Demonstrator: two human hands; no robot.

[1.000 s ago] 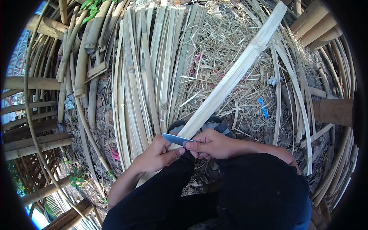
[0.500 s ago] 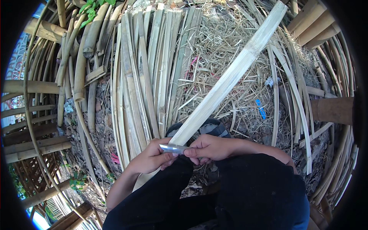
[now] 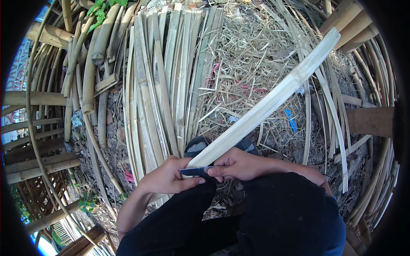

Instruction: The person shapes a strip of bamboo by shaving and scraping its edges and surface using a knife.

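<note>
A long pale split bamboo strip (image 3: 260, 109) slants from between my knees up to the far right. My left hand (image 3: 166, 177) is closed around its near end, the thumb stretched out below the blade and the other fingers partly hidden. Across the strip lies a knife blade (image 3: 194, 171), dark on its upper face. My right hand (image 3: 237, 165) is closed on the knife, thumb along its near part; the handle is hidden in the fist. The blade touches or nearly touches the strip just above my left thumb.
Many split bamboo strips (image 3: 164, 81) lie side by side ahead on the left. Curly shavings (image 3: 243, 55) cover the ground beyond my shoes (image 3: 196, 146), with a blue scrap (image 3: 291, 120) among them. Bamboo poles (image 3: 90, 72) stand at left; a thick bamboo post (image 3: 370, 122) is at right.
The bamboo strip's far end has swung to the right and nearer. The blade has tilted from bright to dark, and my left thumb has moved off it, lower.
</note>
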